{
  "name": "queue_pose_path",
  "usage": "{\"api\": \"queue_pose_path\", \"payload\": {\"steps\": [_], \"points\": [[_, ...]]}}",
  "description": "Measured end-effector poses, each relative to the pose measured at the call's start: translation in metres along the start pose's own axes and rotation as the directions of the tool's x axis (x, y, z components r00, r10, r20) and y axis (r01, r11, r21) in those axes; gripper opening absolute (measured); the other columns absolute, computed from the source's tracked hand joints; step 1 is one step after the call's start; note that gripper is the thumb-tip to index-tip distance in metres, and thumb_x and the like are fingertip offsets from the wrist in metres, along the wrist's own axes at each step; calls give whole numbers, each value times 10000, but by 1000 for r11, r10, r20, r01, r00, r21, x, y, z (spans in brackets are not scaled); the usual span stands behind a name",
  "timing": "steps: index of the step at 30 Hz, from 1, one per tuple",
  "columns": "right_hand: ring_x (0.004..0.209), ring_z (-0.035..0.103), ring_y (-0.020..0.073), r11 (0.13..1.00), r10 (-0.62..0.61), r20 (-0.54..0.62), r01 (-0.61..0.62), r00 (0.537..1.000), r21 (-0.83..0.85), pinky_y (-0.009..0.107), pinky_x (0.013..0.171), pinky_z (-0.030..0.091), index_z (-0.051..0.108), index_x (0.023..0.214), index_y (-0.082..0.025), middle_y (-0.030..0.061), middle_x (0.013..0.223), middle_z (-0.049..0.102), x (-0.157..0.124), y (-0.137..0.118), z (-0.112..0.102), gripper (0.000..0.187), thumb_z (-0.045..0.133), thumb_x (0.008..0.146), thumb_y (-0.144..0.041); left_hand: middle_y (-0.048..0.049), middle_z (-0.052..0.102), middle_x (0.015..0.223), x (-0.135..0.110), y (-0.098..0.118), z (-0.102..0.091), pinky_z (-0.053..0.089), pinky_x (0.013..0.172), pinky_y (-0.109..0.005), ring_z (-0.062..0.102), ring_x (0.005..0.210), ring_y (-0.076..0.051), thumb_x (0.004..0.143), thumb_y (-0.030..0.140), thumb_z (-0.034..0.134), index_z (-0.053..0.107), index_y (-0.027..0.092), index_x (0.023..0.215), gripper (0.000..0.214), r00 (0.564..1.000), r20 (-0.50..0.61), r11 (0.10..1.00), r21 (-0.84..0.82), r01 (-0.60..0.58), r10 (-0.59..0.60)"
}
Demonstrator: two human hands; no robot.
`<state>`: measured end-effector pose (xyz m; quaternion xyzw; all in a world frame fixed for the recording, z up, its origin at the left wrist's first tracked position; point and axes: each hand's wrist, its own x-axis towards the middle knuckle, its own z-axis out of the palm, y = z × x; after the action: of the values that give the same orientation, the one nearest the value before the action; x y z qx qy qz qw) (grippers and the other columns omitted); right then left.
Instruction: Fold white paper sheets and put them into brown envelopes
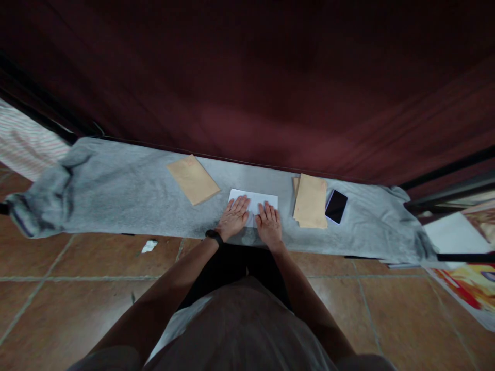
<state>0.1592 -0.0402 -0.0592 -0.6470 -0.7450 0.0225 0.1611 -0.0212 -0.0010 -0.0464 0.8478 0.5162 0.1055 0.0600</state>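
Observation:
A white sheet of paper [253, 198], looking folded, lies on the grey cloth [127, 201] right in front of me. My left hand [233, 215] rests flat on its left part, fingers stretched out; a dark band circles that wrist. On the paper's right part my right hand [269, 221] lies flat too, its fingers slightly spread. To the left of the paper is a brown envelope [194, 180], set at a slant. Off to the right sits a small stack of brown envelopes [311, 202], with a phone [336, 207] beside it, its screen dark.
Behind the cloth-covered strip rises a dark red surface [247, 123]. Tiled floor [104, 263] shows below the front edge, with a crumpled white scrap [149, 246] on it. A white panel [456, 234] and a colourful printed sheet [469, 288] are at the far right.

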Motion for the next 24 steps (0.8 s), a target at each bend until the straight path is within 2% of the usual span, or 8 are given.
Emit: {"api": "queue_pose_path", "payload": {"steps": [5,10,16,24], "points": [[1479,338,271,999,37,-24,-36,999,16,504,1199,265,348,1561,-159,142,1606,369,-4,13,-3,539,332,1059,-353,-120,314,1630,2,-16,-4,187,1261,-434,225,1535,-227,1008,299,272,325,91,1561,593,996,-20,996,13,84,-84],[1482,340,267,997,75,5,-75,997,5,495,1213,245,338,1565,-148,141,1607,365,-5,15,-7,545,350,1054,-338,-156,384,1590,11,-3,-1,164,1263,-495,272,1519,-259,995,283,276,342,63,1547,597,984,-76,987,15,163,-161],[1471,359,273,998,63,-42,-63,997,20,500,1206,256,351,1560,-154,139,1590,399,-5,14,-6,540,339,1051,-334,-72,366,1612,23,22,7,176,1261,-474,245,1530,-228,997,268,293,361,150,1551,570,999,-41,1000,-20,-11,10],[1482,340,282,997,73,-39,-73,997,10,495,1207,247,362,1554,-139,140,1601,377,-5,14,-3,545,342,1054,-353,-75,360,1615,52,10,7,183,1255,-469,262,1524,-230,999,275,283,369,141,1547,571,1000,-13,1000,2,11,-11]]}}
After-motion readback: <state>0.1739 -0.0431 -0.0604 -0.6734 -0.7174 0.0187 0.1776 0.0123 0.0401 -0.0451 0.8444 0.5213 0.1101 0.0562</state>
